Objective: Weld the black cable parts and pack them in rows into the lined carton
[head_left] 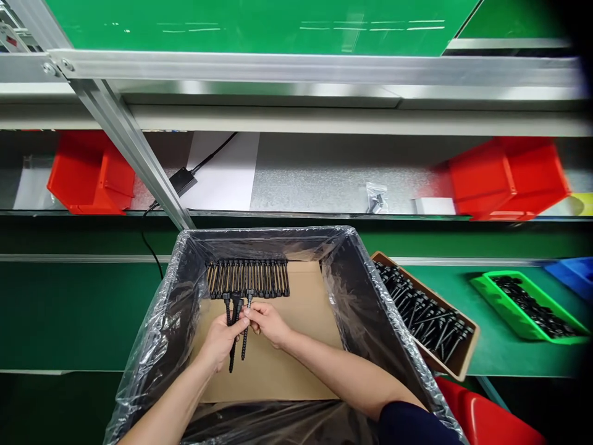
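My left hand [219,340] is closed around a few black ribbed, bolt-like rods [232,357] with wide heads pointing up. Beside it, my right hand [269,322] pinches another black ribbed rod [243,347], its lower end hanging free. The fingertips of both hands nearly meet. Just beyond them, a row of similar black rods [248,278] lies side by side on a brown cardboard sheet [278,383]. The sheet covers the bottom of a dark bin [384,346] lined with clear plastic. Fingers partly hide the rods being held.
Right of the bin, a brown box [466,371] holds many black rods. Farther right are a green tray [523,334] of small black parts and a blue bin [572,272]. Two red bins [92,179] flank the shelf behind, below a metal frame [278,67]. A red stool-like object [491,414] is at lower right.
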### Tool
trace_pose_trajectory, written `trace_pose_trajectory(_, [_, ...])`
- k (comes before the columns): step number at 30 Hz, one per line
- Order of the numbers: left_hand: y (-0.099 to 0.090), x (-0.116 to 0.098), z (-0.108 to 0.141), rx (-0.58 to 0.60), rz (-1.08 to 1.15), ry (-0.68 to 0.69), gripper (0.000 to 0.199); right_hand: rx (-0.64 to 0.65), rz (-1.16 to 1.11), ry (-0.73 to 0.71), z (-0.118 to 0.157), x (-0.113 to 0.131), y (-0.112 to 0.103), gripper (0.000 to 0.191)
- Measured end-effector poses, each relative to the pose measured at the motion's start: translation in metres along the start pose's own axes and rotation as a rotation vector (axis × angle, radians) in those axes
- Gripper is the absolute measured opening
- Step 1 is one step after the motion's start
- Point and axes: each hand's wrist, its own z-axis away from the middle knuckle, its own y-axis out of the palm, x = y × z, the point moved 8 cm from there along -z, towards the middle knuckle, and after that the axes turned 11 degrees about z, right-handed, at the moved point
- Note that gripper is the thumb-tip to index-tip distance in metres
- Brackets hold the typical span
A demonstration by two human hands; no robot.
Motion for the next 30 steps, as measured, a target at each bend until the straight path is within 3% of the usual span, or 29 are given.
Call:
trace_pose_trajectory(3, [-0.004,0.000,-0.001,-0.043,-0.008,-0.008,0.049,-0.068,-0.105,0.029,-0.006,-0.002,-0.014,0.039])
trace_pose_trajectory(6, [-0.008,0.000,-0.002,-0.084,0.039,-0.023,0.051,-0.186,-0.004,-0.017,-0.016,-0.003,-0.060,0.038])
trace_pose_trajectory(8, [-0.009,-0.001,-0.003,-0.095,0.069,-0.030,0.050,-0.279,0.213,-0.062,-0.022,-0.004,-0.101,0.034])
trace_pose_trajectory(11, [-0.009,-0.002,-0.002,-0.094,0.097,-0.045,0.047,-0.348,0.759,-0.152,-0.027,-0.007,-0.155,0.021])
trace_pose_trajectory(15, [-0.005,-0.002,0.000,-0.064,0.096,-0.059,0.042,-0.377,1.227,-0.059,-0.033,-0.040,-0.206,0.040])
trace_pose_trajectory(20, [-0.004,0.002,-0.001,-0.062,0.077,-0.087,0.042,-0.296,1.363,0.056,-0.049,-0.074,-0.221,0.037])
trace_pose_trajectory(24, [-0.004,0.005,-0.003,-0.054,0.049,-0.106,0.042,-0.357,1.400,0.163,-0.062,-0.078,-0.224,0.032])
trace_pose_trajectory(30, [-0.005,0.007,-0.003,-0.035,0.030,-0.103,0.042,-0.441,1.385,0.218,-0.071,-0.080,-0.221,0.046])
